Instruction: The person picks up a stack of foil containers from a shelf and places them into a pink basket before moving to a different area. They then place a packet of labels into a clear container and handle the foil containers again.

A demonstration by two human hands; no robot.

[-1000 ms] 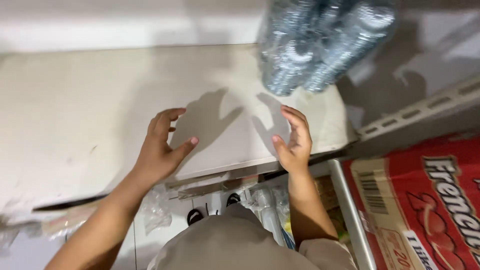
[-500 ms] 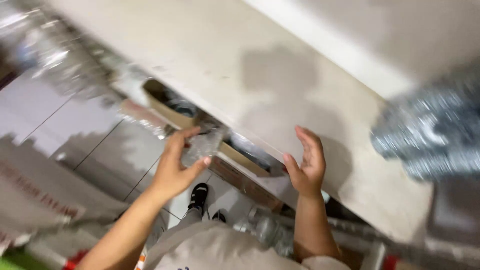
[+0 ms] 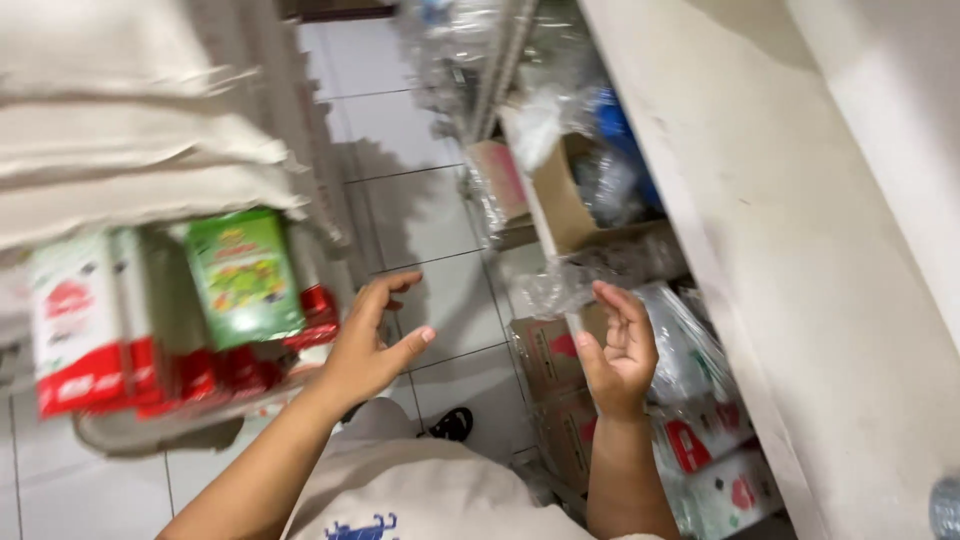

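Note:
My left hand (image 3: 372, 343) hangs in the air above the tiled floor, fingers spread, holding nothing. My right hand (image 3: 620, 350) is raised close to the shelf's edge, palm turned inward, fingers loosely curled and empty. It is nearest to clear plastic-wrapped packs (image 3: 690, 350) under the pale shelf board (image 3: 800, 250). Neither hand touches anything.
Red-and-white and green packets (image 3: 240, 275) sit stacked on the left below pale folded sacks (image 3: 130, 130). Cardboard boxes (image 3: 560, 200) and plastic bags fill the space under the shelf on the right. White floor tiles (image 3: 430, 150) run between, with a dark shoe (image 3: 455, 425) below.
The view has swung from the shelf top down and left to the aisle floor. Both hands have come off the shelf board and now hover free in front of me.

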